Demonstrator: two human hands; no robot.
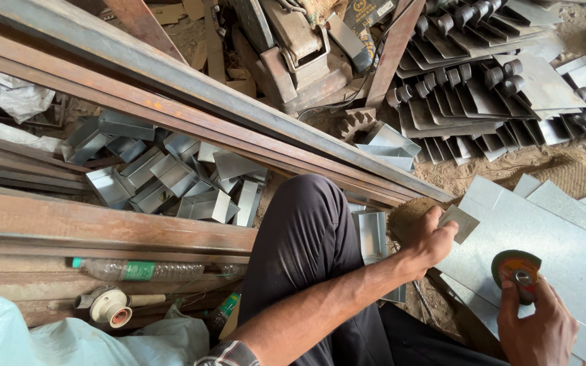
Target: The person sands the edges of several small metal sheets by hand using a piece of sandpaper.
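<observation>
My left hand [431, 238] reaches out over my dark-trousered knee [306, 230] and grips a small grey sheet-metal piece [460, 222] by its edge. It holds the piece just above the flat galvanised sheets [551, 230] lying on the ground. At the lower right, my right hand [537, 332] is closed around a grinding tool. The tool's round greenish disc [515, 268] with an orange centre faces up, a short way right of and below the metal piece. The tool's body is hidden under my fingers.
Long rusty steel bars [191, 102] run diagonally across the view. Several folded sheet-metal channels [171, 179] lie piled at the left, another [373, 234] beside my knee. Stacks of plates with rolled ends [483, 88] fill the top right. A plastic bottle [137, 270] lies lower left.
</observation>
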